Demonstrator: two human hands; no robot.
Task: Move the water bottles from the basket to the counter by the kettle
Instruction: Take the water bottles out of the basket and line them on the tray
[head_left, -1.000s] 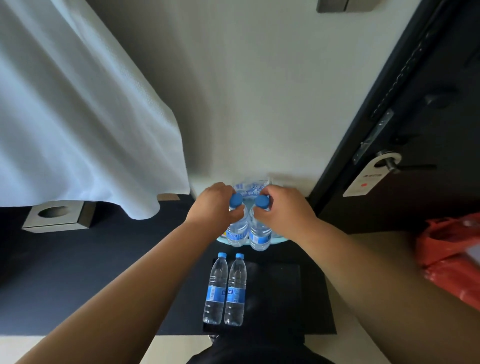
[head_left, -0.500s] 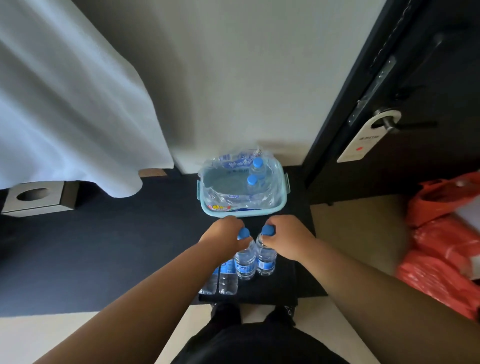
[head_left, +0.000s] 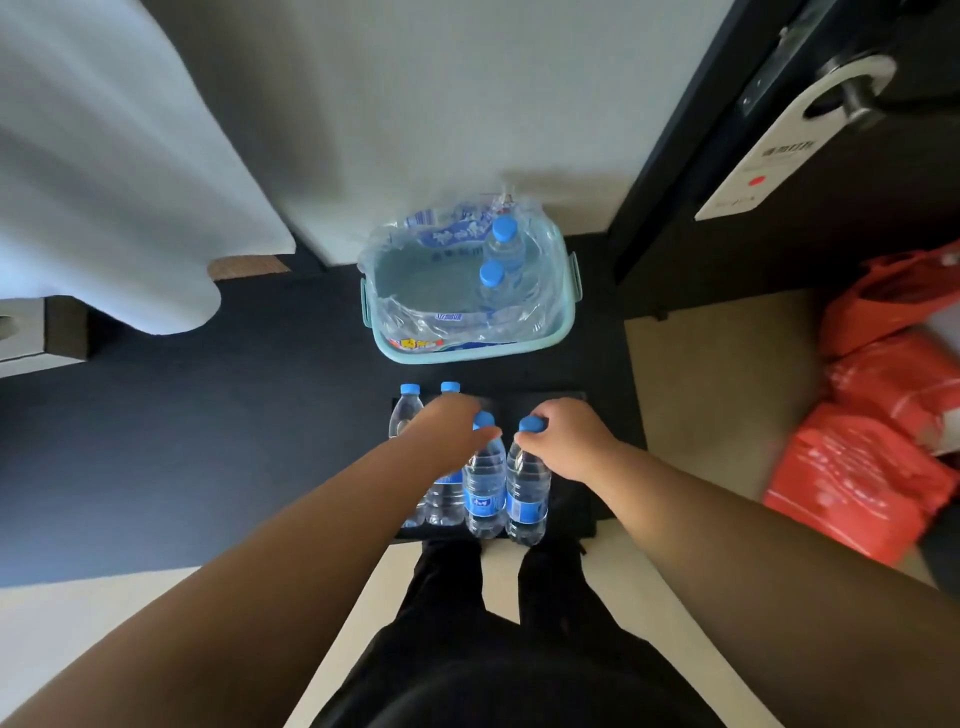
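Both hands pinch bottle caps on the dark counter.

The left hand (head_left: 451, 422) closes its fingers round the cap of one bottle (head_left: 485, 483); the right hand (head_left: 569, 436) pinches the cap of the next bottle (head_left: 527, 491) at its 3 o'clock. Both forearms reach in from 6 o'clock, knuckles up. Two more bottles (head_left: 410, 415) stand upright at 9 o'clock of the held pair, touching. At 12 o'clock the basket (head_left: 563, 325), plastic-lined, holds two bottles (head_left: 505, 244).
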